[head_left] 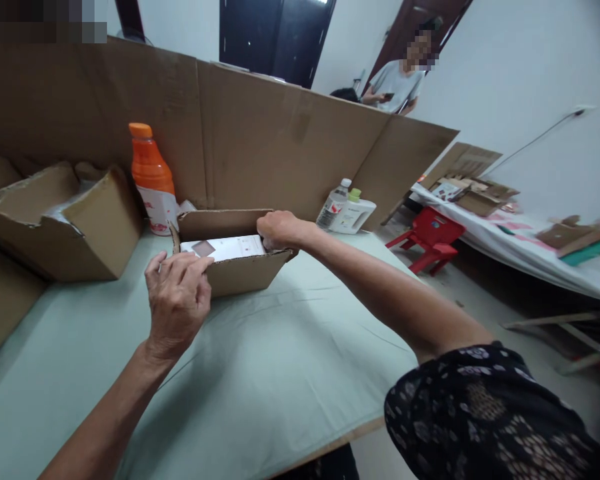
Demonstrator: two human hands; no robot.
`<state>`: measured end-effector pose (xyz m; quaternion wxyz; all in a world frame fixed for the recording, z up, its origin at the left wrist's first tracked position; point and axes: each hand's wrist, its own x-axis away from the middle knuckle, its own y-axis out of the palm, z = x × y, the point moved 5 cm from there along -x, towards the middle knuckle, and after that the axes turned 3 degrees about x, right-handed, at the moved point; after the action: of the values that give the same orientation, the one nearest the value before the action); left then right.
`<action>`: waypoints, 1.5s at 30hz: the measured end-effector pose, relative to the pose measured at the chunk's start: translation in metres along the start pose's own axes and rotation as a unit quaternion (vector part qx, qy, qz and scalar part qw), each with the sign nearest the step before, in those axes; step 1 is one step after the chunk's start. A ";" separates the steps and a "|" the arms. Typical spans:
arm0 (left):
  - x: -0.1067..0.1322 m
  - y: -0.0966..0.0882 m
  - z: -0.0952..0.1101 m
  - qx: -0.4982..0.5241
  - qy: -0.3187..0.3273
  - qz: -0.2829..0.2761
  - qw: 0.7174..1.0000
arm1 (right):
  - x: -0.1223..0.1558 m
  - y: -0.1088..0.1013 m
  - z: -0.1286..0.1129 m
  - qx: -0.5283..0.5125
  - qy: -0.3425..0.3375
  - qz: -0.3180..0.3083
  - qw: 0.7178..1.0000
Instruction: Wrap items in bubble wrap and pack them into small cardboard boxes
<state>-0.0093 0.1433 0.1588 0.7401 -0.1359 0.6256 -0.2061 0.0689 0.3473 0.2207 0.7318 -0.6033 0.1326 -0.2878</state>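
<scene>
An open cardboard box (240,277) stands on the cloth-covered table, with a white printed carton (230,247) inside it. My left hand (177,293) is at the box's near left corner, its bent fingers over the rim and the index finger reaching toward the carton. At the box's right end, my right hand (285,230) reaches in with its fingers curled closed. A little whitish material shows beneath those fingers, but I cannot make out what it is.
An orange bottle (153,180) stands behind the box; a clear bottle (335,203) and a white jug (355,213) are at the right. Larger cardboard boxes (95,233) sit at the left. A cardboard partition (280,147) closes the back. Beyond are a red stool (433,233) and a person (395,83).
</scene>
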 end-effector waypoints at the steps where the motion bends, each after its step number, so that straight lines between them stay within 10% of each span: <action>1: 0.000 0.001 0.000 0.002 -0.001 -0.001 1.000 | 0.003 0.001 0.001 -0.014 0.000 -0.030 0.999; 5: -0.001 0.001 0.000 0.018 -0.013 0.000 1.000 | 0.022 -0.013 0.009 -0.040 -0.018 -0.026 0.999; 9: 0.001 -0.015 -0.004 0.029 -0.036 0.039 0.998 | 0.062 -0.027 0.033 -0.106 0.020 0.203 0.973; 12: 0.013 -0.025 -0.023 0.060 -0.103 0.037 0.992 | 0.098 0.001 0.060 -0.230 0.080 0.335 0.910; 19: 0.056 0.014 -0.080 0.252 -0.383 -0.085 0.885 | 0.072 0.107 0.032 -0.444 0.085 0.205 0.868; 23: 0.045 0.039 -0.062 0.311 -0.382 -0.101 0.864 | 0.054 0.107 0.017 -0.456 0.075 0.188 0.867; 28: 0.045 0.050 -0.011 0.343 -0.380 -0.127 0.850 | 0.105 0.119 0.045 -0.461 0.140 0.219 0.848; 33: 0.080 0.012 0.004 0.335 -0.430 -0.140 0.827 | 0.145 0.119 0.019 -0.500 0.109 0.263 0.818; 45: 0.156 -0.117 -0.027 0.161 -0.551 -0.011 0.819 | 0.065 0.094 -0.106 -0.555 -0.101 0.197 0.802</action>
<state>-0.0305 -0.0319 0.0723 0.9702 -0.1127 0.0696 -0.2030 0.0883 0.2343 0.1149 0.3226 -0.8927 0.3108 0.0482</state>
